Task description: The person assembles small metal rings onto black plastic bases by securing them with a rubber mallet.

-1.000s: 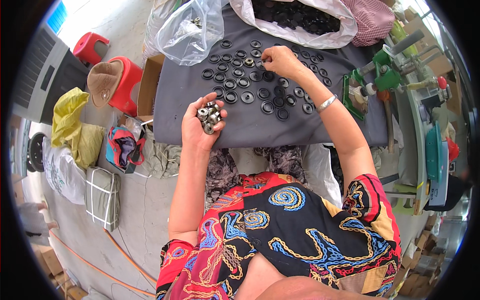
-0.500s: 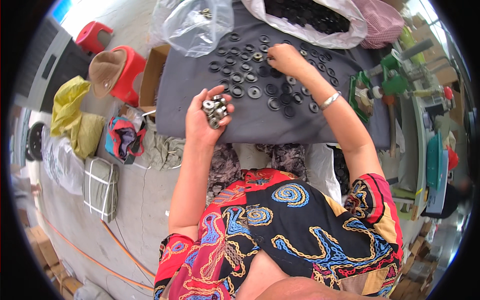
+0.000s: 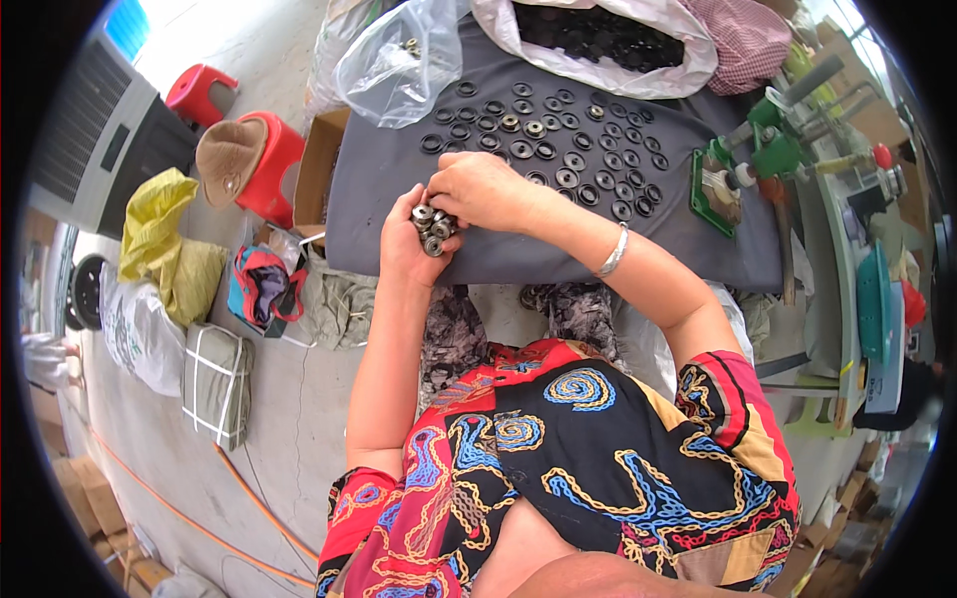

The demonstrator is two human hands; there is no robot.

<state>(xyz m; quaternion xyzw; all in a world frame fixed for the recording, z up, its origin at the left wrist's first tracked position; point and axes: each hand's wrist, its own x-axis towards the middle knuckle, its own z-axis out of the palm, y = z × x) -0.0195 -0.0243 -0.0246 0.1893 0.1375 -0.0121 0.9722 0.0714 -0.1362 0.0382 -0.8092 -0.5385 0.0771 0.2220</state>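
My left hand (image 3: 404, 247) is cupped, palm up, over the near left edge of the grey-covered table, around a small pile of shiny metal bearings (image 3: 434, 239). My right hand (image 3: 486, 189) has come over the pile, and its bent fingertips touch the bearings at the top. What those fingertips pinch, if anything, is hidden. Beyond both hands, black rings (image 3: 574, 160) lie in loose rows on the dark grey cloth (image 3: 389, 164). A few of them have a metal bearing (image 3: 534, 130) sitting in the middle.
A clear plastic bag (image 3: 404, 75) with some metal pieces lies at the far left of the table. At the back, a white sack (image 3: 703, 65) holds many black parts. A green hand-press (image 3: 778, 149) stands on the right. Red stools (image 3: 279, 164) are to the left.
My right hand has moved from the rings at the far side of the table back to the bearings in my left hand. Another ring now has a bearing in it.
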